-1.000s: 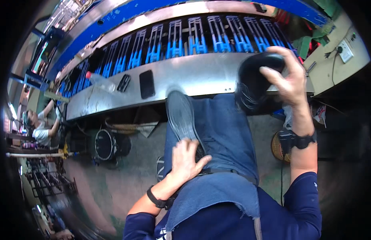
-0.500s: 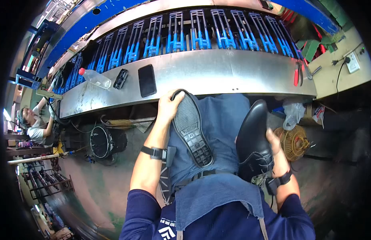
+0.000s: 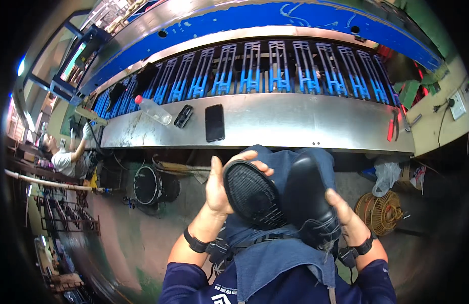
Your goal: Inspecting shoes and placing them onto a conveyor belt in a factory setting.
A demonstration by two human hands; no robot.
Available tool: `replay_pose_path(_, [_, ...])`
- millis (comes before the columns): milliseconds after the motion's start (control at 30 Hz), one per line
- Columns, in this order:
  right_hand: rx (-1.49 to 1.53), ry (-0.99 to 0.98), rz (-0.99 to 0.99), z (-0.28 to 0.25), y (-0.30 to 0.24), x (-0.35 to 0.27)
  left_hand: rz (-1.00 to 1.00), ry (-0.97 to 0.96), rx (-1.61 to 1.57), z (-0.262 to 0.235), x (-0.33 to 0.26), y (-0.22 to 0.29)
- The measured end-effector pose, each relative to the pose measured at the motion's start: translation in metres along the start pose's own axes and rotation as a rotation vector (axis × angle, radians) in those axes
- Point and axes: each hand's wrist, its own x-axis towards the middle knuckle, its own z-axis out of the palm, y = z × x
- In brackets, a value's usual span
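A loose black shoe sole (image 3: 250,195) rests in my left hand (image 3: 219,190), its ribbed side up toward me. That hand wraps its left edge, with the thumb standing off the rim and the fingers reaching past the far end. Close beside it, over my lap, is a black lace-up shoe (image 3: 306,187), toe pointing away and dark laces loose near me. My right hand (image 3: 345,218) grips the shoe along its right side, thumb on the upper; its other fingers are hidden under the shoe. The sole's near right edge comes up against the shoe, and I cannot tell whether they touch.
Ahead runs a metal ledge (image 3: 264,124) with a phone (image 3: 214,123), a small black object (image 3: 183,116), a plastic bottle (image 3: 154,111) and red-handled pliers (image 3: 393,127). Blue racks stand behind it. A bucket (image 3: 147,185) is left, a wire-caged fan (image 3: 378,213) right. Another person (image 3: 67,158) works far left.
The sole has moved right and tilted, now beside the shoe. The shoe has shifted slightly left toward it. My view has tipped, so the ledge sits lower in the picture.
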Motion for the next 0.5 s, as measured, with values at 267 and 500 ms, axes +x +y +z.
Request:
replay_pose_path(267, [-0.400, -0.267, -0.200, 0.046, -0.006, -0.012, 0.045, 0.000, 0.713, 0.061, 0.000, -0.035])
replay_pose_path(500, [-0.440, -0.204, -0.243, 0.038, 0.001, -0.016, 0.131, -0.026, 0.820, 0.073, -0.003, -0.033])
